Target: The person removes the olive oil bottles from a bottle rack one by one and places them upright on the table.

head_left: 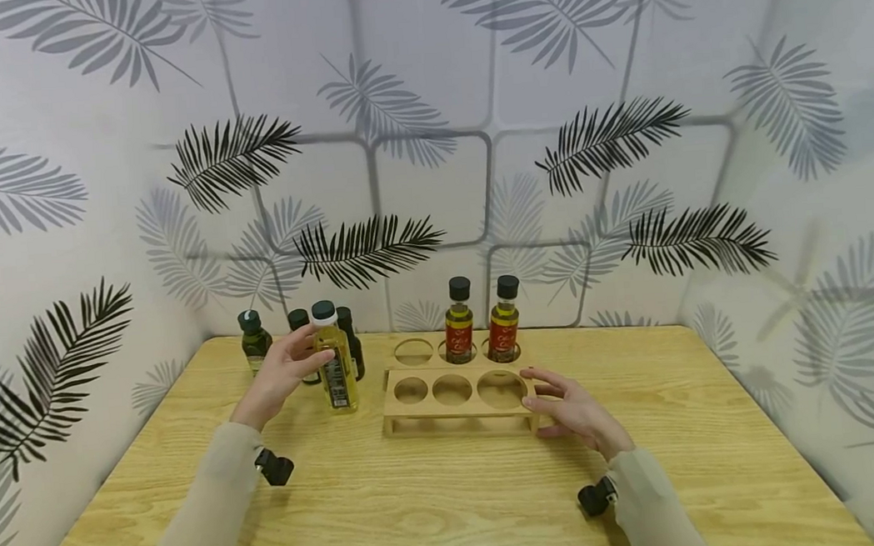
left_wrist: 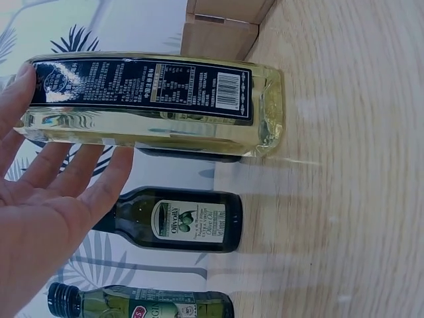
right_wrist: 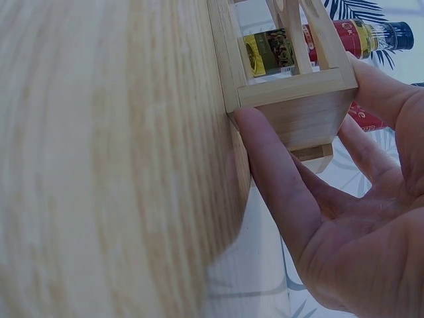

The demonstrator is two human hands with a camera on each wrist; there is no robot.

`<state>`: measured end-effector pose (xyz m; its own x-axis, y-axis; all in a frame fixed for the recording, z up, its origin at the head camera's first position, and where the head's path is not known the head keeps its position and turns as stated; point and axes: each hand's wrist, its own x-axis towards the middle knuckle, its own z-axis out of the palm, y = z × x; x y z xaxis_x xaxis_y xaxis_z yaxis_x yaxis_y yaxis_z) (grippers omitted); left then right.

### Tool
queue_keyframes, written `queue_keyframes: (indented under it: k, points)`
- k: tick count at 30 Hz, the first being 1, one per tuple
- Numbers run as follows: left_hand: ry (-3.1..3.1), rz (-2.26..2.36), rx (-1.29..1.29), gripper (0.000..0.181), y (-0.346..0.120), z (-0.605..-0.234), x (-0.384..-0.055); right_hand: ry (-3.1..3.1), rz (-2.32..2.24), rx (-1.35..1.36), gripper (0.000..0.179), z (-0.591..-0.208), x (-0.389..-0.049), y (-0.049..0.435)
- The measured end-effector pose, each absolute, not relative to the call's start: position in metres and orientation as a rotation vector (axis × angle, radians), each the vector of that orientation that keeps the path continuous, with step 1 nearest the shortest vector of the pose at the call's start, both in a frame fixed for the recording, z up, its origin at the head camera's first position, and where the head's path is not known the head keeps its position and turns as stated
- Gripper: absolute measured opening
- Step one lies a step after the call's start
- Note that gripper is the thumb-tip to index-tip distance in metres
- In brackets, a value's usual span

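Observation:
My left hand (head_left: 287, 367) holds a clear bottle of pale yellow oil (head_left: 336, 371) between thumb and fingers, near its upper part. The bottle stands nearly upright, its black back label and barcode showing in the left wrist view. At the right end of a two-tier wooden bottle rack (head_left: 460, 403), my right hand (head_left: 577, 415) grips the end panel (right_wrist: 298, 112) with its fingers spread around it. Two red-labelled oil bottles with black caps, one left (head_left: 459, 326) and one right (head_left: 503, 323), stand in the rear row's holes. The front row's round holes hold nothing.
Behind the yellow bottle stand dark green olive oil bottles, one with a cream label (left_wrist: 192, 222) and another (left_wrist: 152, 303) farther left. The wooden table (head_left: 436, 498) meets a leaf-patterned wall covering (head_left: 432, 190) at the back and sides.

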<state>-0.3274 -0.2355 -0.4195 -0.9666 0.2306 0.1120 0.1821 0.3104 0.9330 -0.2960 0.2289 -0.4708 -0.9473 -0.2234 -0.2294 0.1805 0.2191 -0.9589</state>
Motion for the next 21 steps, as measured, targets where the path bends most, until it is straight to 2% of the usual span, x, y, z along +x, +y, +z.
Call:
queue_keyframes:
  k: [21]
  points:
    - [2.455, 1.763, 0.405, 0.081, -0.2364, -0.422, -0.332, 2.182, -1.779, -0.069, 0.063, -0.47, -0.2949, 0.2301]
